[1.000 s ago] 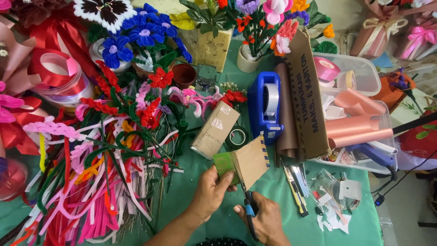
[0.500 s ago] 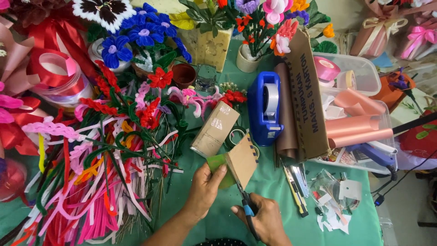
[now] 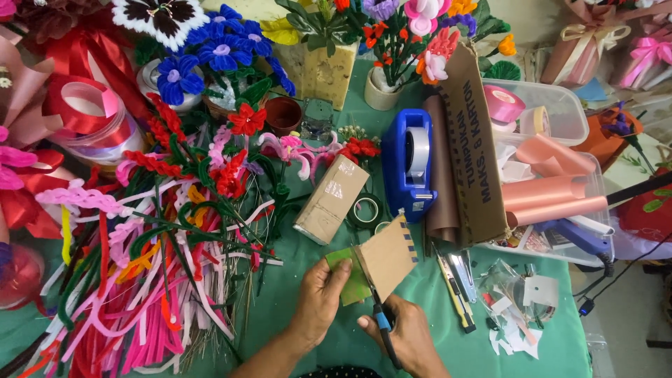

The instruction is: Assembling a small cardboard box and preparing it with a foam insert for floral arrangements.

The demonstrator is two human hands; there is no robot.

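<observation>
Far to the left of the left hand [image 3: 318,297] lies one big heap of fuzzy wire stems [image 3: 133,280]. That hand pinches one brown card piece [image 3: 386,255] with a green sheet [image 3: 350,276] behind it, just above both hands. The right hand [image 3: 406,332] is closed on one pair of scissors [image 3: 381,322], with the blades at the card's bottom edge. Bare green bench [image 3: 280,308] lies beside the hands.

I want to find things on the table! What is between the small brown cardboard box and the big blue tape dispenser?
In the head view, a dark green roll of tape lies flat between the small brown cardboard box and the blue tape dispenser.
</observation>
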